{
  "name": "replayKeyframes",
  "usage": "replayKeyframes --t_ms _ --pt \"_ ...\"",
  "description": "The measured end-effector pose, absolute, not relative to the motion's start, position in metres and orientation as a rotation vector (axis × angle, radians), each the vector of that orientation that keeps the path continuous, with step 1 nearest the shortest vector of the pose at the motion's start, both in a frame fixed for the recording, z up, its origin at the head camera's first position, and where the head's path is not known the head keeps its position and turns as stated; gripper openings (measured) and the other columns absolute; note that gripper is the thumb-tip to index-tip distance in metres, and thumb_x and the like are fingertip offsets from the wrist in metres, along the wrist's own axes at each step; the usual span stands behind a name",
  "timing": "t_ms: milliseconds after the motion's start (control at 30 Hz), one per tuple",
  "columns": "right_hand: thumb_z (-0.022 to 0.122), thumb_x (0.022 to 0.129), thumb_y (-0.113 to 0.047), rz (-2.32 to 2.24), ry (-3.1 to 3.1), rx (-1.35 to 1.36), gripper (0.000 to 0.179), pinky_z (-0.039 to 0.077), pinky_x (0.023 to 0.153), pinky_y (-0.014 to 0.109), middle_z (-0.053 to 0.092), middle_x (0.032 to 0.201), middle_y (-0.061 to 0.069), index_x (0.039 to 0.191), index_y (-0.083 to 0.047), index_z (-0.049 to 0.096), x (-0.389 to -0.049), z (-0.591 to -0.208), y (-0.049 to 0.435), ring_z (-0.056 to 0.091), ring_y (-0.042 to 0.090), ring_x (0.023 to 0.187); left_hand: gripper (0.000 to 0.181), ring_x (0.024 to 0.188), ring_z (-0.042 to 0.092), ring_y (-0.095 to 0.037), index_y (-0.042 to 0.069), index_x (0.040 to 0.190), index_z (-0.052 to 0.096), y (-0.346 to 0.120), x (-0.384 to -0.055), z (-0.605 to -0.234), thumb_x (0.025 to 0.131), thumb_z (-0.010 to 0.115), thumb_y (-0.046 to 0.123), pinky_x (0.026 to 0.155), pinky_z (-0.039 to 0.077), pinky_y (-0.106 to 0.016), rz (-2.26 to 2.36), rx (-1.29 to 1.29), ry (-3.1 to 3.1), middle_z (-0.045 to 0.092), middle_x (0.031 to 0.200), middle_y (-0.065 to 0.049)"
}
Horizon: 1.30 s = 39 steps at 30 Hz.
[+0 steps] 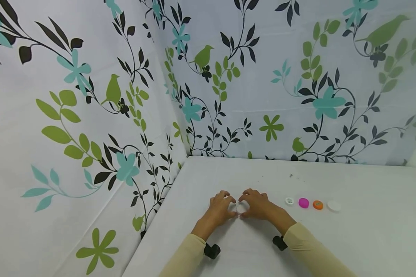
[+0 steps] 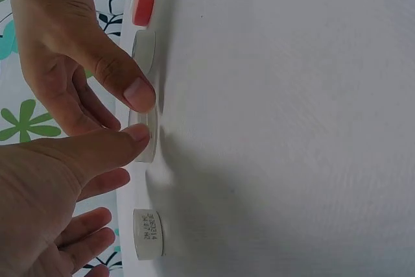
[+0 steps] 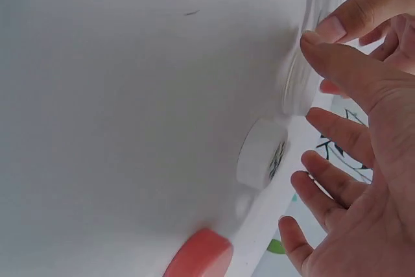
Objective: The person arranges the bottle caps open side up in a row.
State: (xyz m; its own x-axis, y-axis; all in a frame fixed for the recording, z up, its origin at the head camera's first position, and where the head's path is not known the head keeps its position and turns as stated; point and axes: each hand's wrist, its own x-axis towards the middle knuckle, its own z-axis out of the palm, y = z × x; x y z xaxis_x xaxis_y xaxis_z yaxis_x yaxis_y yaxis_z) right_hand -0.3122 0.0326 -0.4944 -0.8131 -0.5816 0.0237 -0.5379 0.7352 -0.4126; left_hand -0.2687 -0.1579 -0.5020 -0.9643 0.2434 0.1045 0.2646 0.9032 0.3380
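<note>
A clear, whitish round cap (image 1: 242, 208) lies flat on the white table between the two hands. My left hand (image 1: 220, 208) curves round its left side, and my right hand (image 1: 258, 204) curves round its right side. Seen from the left wrist, both thumbs touch the near edge of the clear cap (image 2: 149, 150), close to each other. Fingers reach behind it, and their tips are partly hidden. In the right wrist view the other fingers are spread beyond the clear cap (image 3: 298, 85). A white cap with printed figures (image 2: 148, 233) stands near my left fingers.
To the right, a row holds a white printed cap (image 1: 289, 201), a magenta cap (image 1: 303, 202), an orange cap (image 1: 317, 204) and a whitish cap (image 1: 334, 206). A patterned curtain (image 1: 228, 115) borders the white table (image 1: 374, 231) at the back and left.
</note>
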Motion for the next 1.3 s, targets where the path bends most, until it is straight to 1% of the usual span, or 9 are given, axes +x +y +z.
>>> replayKeyframes --t_ms 233,500,633,800,933,1067,1200,1300 --pt "0.091 0.083 -0.03 -0.647 2.828 -0.903 0.039 0.041 0.102 0.07 0.062 0.139 0.016 0.116 -0.015 0.075 -0.312 -0.498 0.034 0.055 0.04 0.132 0.036 0.136 0.051 -0.035 0.012 0.119 0.074 -0.154 -0.27 -0.502 0.09 0.086 0.031 0.111 0.038 -0.054 -0.543 -0.385 -3.042 0.054 0.144 -0.013" --pt "0.09 0.085 -0.025 -0.708 2.83 -0.907 0.032 0.042 0.102 0.07 0.064 0.136 0.016 0.113 -0.013 0.077 -0.308 -0.501 0.034 0.057 0.04 0.131 0.035 0.129 0.056 -0.032 0.011 0.117 0.074 -0.149 -0.269 -0.502 0.091 0.085 0.032 0.107 0.042 -0.051 -0.511 -0.404 -3.041 0.06 0.135 -0.011" --pt "0.09 0.085 -0.025 -0.717 2.841 -0.923 0.032 0.042 0.101 0.069 0.064 0.135 0.016 0.112 -0.014 0.077 -0.307 -0.502 0.035 0.057 0.04 0.13 0.035 0.129 0.057 -0.031 0.012 0.116 0.075 -0.148 -0.269 -0.502 0.09 0.086 0.033 0.106 0.042 -0.05 -0.491 -0.411 -3.034 0.059 0.133 -0.009" --pt "0.089 0.086 -0.026 -0.714 2.834 -0.936 0.033 0.042 0.101 0.069 0.063 0.137 0.017 0.113 -0.014 0.077 -0.308 -0.502 0.037 0.056 0.041 0.131 0.034 0.13 0.056 -0.031 0.012 0.115 0.074 -0.148 -0.27 -0.502 0.092 0.084 0.034 0.107 0.042 -0.051 -0.495 -0.417 -3.033 0.059 0.133 -0.008" --pt "0.086 0.09 -0.026 -0.706 2.83 -0.938 0.032 0.042 0.102 0.068 0.062 0.14 0.016 0.118 -0.014 0.076 -0.311 -0.499 0.039 0.055 0.04 0.134 0.033 0.13 0.056 -0.031 0.011 0.116 0.073 -0.151 -0.272 -0.501 0.093 0.083 0.034 0.109 0.04 -0.052 -0.54 -0.408 -3.026 0.059 0.135 -0.009" --pt "0.083 0.093 -0.031 -0.736 2.843 -0.949 0.033 0.045 0.098 0.067 0.061 0.143 0.016 0.12 -0.012 0.076 -0.313 -0.495 0.041 0.055 0.039 0.135 0.033 0.129 0.055 -0.031 0.011 0.118 0.072 -0.154 -0.274 -0.5 0.093 0.083 0.03 0.11 0.04 -0.052 -0.558 -0.385 -3.024 0.058 0.136 -0.01" --pt "0.078 0.097 -0.035 -0.773 2.85 -0.957 0.033 0.047 0.093 0.065 0.06 0.142 0.018 0.118 -0.01 0.077 -0.313 -0.491 0.04 0.057 0.039 0.132 0.039 0.128 0.055 -0.031 0.009 0.12 0.07 -0.156 -0.276 -0.5 0.092 0.085 0.031 0.109 0.04 -0.052 -0.579 -0.376 -3.005 0.058 0.136 -0.011" --pt "0.074 0.099 -0.037 -0.802 2.841 -0.952 0.034 0.046 0.093 0.066 0.06 0.142 0.019 0.117 -0.008 0.078 -0.313 -0.491 0.039 0.058 0.04 0.131 0.042 0.127 0.056 -0.031 0.008 0.121 0.07 -0.156 -0.277 -0.5 0.091 0.085 0.033 0.108 0.042 -0.052 -0.585 -0.383 -2.976 0.058 0.134 -0.012"
